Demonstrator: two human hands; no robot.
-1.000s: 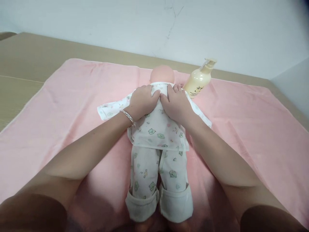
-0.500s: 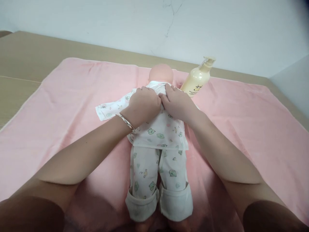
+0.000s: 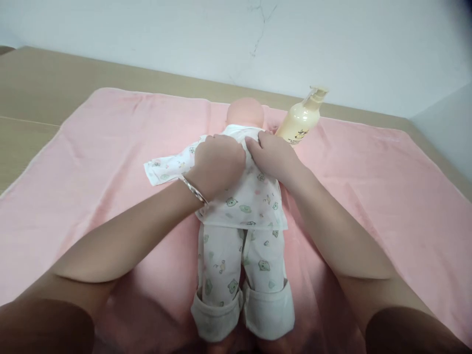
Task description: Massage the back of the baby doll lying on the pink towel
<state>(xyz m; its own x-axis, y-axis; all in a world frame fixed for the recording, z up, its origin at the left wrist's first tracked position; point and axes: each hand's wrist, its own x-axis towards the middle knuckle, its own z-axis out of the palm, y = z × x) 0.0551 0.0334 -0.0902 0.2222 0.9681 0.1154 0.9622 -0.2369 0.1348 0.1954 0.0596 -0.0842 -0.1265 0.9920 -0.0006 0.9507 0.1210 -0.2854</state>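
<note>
Two hands: both are set on the upper body of a doll (image 3: 245,112), just beside each other, with the thumbs turned inward
Left hand (image 3: 221,160): the fingers are curled under, much like a loose fist, over the shirt (image 3: 254,206); the fingertips are hidden and slightly blurred, so whether cloth is pinched cannot be told; a bracelet (image 3: 193,191) is worn at the wrist
Right hand (image 3: 275,156): it is laid over the other shoulder, the thumb spread away from the forefinger with nothing seen between them; the remaining fingers are mostly hidden
Doll: it is laid lengthwise on a pink cloth (image 3: 368,206), head away from the camera; no face is seen
Clothing: the shirt and the trousers (image 3: 223,255) are already on, the hem overlapping the trouser tops, and both cuffs (image 3: 269,312) are turned up
Sleeve (image 3: 167,169): it is stretched out flat beyond the left hand; no doll hand is seen at its end
Bottle (image 3: 300,120): it is stood upright beside the doll's head, touched by neither hand
Progress: dressing is judged largely done, while the handling of the upper body seems unfinished; how much of it is left cannot be told
</note>
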